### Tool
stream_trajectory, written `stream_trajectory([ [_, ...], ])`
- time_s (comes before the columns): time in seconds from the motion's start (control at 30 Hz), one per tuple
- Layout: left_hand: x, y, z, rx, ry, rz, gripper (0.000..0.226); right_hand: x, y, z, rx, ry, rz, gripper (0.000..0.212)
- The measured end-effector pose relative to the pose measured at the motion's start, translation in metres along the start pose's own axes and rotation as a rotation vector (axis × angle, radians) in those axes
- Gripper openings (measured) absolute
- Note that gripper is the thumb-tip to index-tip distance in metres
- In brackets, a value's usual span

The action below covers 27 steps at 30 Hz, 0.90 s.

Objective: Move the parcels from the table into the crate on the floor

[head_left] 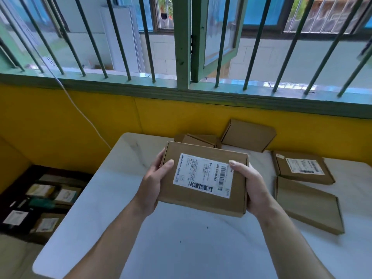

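Left of the table (181,248), down on the floor, sits the dark crate (8,200). Several parcels already lie inside it, among them a yellowish one (41,190) and a brown box with a white label (47,224). A white cable (80,111) runs down the yellow wall (50,127) toward the table's far left corner.

Above the middle of the table, lifted clear of its white top, is the held parcel (203,178). It is a flat brown cardboard box with its label (203,175) facing up and barcodes printed on it. The left hand (155,184) grips the box's left edge, thumb on top and fingers wrapped round the side. The right hand (253,188) grips the right edge the same way, with its thumb resting on the corner of the label.

Behind the held box, at the table's far edge, lies a small stack of parcels (199,138). Just right of that, a plain box (248,134) leans tilted against the wall. On the table's right side a labelled parcel (302,168) lies flat. Nearer than it, a larger plain parcel (308,204) also lies flat. Above the table's far edge is a barred window (181,47) with a green frame.
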<state>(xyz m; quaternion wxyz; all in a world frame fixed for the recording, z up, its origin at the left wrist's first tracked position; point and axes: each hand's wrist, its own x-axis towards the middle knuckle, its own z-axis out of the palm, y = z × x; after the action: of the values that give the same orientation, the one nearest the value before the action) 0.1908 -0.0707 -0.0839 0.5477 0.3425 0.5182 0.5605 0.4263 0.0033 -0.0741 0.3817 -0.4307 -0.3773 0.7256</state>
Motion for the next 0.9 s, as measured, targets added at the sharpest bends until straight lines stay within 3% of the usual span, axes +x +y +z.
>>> stream_trajectory([
  [0.17, -0.013, 0.010, 0.014, -0.117, -0.013, 0.097, 0.046, -0.011, -0.033, 0.009, -0.028, -0.004, -0.071, 0.043],
  [0.4, -0.024, 0.028, 0.021, -0.204, -0.017, 0.197, 0.044, -0.028, -0.063, 0.016, -0.030, -0.079, -0.092, 0.069],
  [0.6, -0.028, 0.030, 0.024, -0.206, -0.015, 0.233, 0.046, -0.031, -0.068, 0.015, -0.055, -0.096, -0.116, 0.071],
  [0.77, -0.033, 0.024, 0.025, -0.169, 0.023, 0.219, 0.045, -0.026, -0.059, 0.009, -0.034, -0.100, -0.097, 0.063],
  [0.9, -0.042, 0.012, 0.013, -0.059, 0.180, 0.125, 0.039, -0.013, -0.034, 0.013, -0.026, -0.121, -0.037, 0.049],
])
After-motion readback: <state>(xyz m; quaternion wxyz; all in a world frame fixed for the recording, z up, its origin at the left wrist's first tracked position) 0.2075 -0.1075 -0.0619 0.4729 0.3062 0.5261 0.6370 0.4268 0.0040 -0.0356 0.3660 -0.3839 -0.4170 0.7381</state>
